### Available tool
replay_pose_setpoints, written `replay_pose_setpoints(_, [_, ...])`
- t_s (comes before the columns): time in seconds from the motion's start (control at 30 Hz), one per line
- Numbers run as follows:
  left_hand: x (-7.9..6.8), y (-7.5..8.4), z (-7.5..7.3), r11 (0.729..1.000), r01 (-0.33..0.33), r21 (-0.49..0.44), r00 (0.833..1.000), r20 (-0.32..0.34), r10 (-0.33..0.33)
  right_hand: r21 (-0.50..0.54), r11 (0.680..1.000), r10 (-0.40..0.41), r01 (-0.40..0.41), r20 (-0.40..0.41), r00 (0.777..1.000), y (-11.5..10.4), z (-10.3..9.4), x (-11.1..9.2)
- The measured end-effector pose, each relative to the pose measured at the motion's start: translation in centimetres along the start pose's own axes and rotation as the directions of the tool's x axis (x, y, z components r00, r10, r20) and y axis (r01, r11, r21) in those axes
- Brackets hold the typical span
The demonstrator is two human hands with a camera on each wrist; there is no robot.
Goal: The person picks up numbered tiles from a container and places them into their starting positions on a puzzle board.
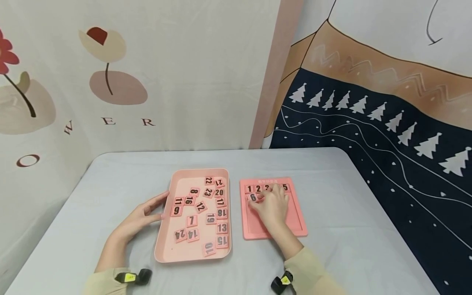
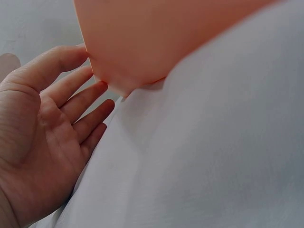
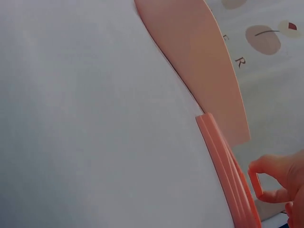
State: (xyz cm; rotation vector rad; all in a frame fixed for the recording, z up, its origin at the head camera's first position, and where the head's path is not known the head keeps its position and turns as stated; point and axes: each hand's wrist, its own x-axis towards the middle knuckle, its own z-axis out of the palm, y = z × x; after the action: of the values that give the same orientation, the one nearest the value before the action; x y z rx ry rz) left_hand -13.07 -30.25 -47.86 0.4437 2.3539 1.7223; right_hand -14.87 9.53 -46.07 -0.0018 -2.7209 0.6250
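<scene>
My right hand (image 1: 273, 207) is over the pink number board (image 1: 274, 237) and pinches the number tile 6 (image 1: 253, 197) between thumb and fingertip, at the left of the second row. In the right wrist view the tile (image 3: 256, 184) shows edge-on between thumb and finger. Tiles 1, 2, 3 and 5 line the board's top row; the hand hides the spot between 3 and 5. My left hand (image 1: 138, 219), fingers extended and spread, rests its fingertips (image 2: 102, 85) against the left wall of the pink tray (image 1: 166, 246).
Loose number tiles lie scattered in the tray, such as 7 (image 1: 191, 221), 12 (image 1: 200, 206) and 24 (image 1: 180, 235), several of them turned sideways or upside down. Tray and board stand side by side on a table (image 1: 350, 229) with a pale cloth. Printed curtains hang behind.
</scene>
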Motion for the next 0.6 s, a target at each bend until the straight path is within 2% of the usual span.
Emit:
replay_pose_setpoints(0.37, [0.0, 0.0, 0.1, 1.0, 0.013, 0.0, 1.0, 0.002, -0.013, -0.062, 0.994, 0.088, -0.087, 0.01, 0.996, -0.4, 1.2, 0.1])
replay_pose_setpoints(0.6, [0.0, 0.1, 0.0, 1.0, 0.019, 0.014, 1.0, -0.003, -0.019, -0.048, 0.995, 0.086, -0.086, 0.003, 0.996, -0.4, 1.4, 0.2])
